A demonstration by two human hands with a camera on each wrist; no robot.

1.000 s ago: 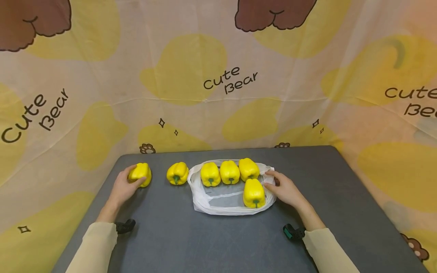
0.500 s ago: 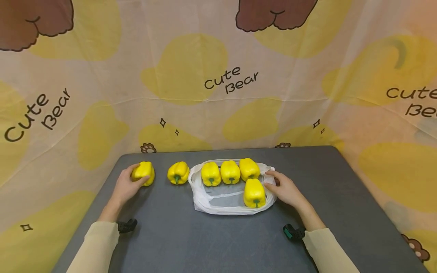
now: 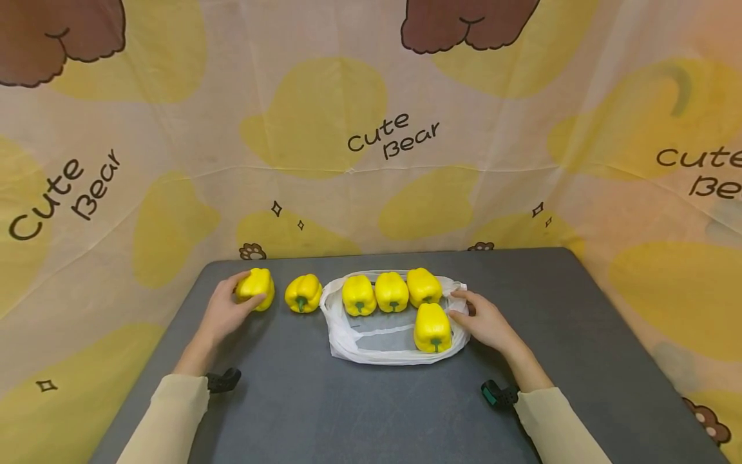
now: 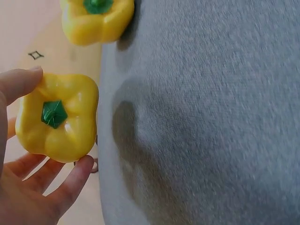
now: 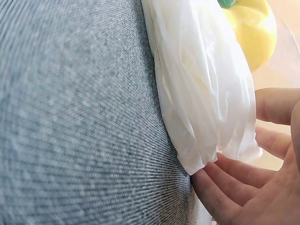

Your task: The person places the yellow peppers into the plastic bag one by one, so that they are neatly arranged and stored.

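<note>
My left hand [image 3: 226,311] grips a yellow bell pepper [image 3: 257,289] from its left side. In the left wrist view this pepper [image 4: 77,101] shows its green stem, with the thumb on one side and fingertips on the other, held above its shadow on the cloth. Just right of it, another bell pepper [image 3: 303,294] lies on the table. A white plastic bag [image 3: 359,351] is spread open at the centre with several yellow peppers inside. My right hand [image 3: 487,325] holds the bag's right edge; in the right wrist view the thumb and fingers [image 5: 220,194] are on either side of the bag wall.
The grey table [image 3: 348,412] has a patterned curtain [image 3: 324,129] close behind it and at both sides. Inside the bag, three peppers form a back row and another pepper [image 3: 431,328] sits at the front right.
My left hand has moved to the right and slightly farther back with its pepper, closer to the one on the table. The right hand, the bag and its peppers have stayed in place.
</note>
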